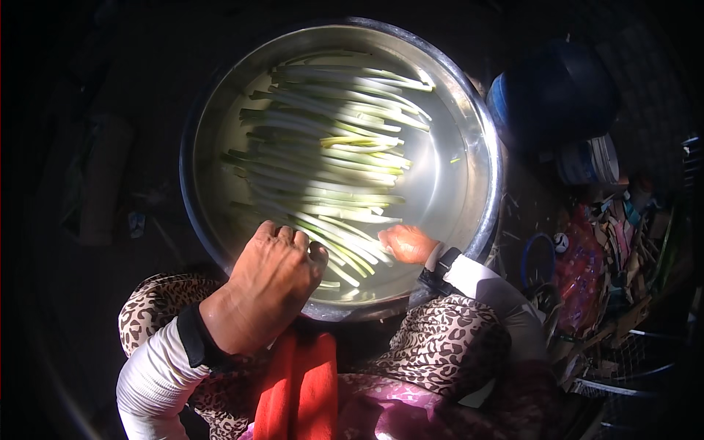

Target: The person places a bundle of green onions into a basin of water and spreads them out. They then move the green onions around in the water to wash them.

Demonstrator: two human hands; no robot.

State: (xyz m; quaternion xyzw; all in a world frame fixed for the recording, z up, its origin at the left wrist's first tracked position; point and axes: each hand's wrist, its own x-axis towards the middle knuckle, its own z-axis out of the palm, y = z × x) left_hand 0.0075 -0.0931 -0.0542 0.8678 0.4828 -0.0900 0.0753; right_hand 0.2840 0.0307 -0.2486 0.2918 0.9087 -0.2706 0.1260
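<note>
A large round metal basin (487,165) of water stands before me, with many pale green-white vegetable stalks (341,148), likely scallions, lying roughly side by side in it. Over the near left part of the basin, my left hand (283,264) has its fingers curled down at the nearest stalks; its fingertips and whatever they may grip are hidden. My right hand (408,244) is low inside the basin's near right side, fingers bent beside the cut ends of those slanting stalks. Whether it pinches any of them does not show clearly.
Right of the basin stand a dark blue rounded container (561,93) and a bucket (588,159). Below them lie a red plastic bag (577,275), a blue ring (538,258) and a heap of scraps. A red cloth (297,385) hangs between my patterned trouser legs. The left side is dark.
</note>
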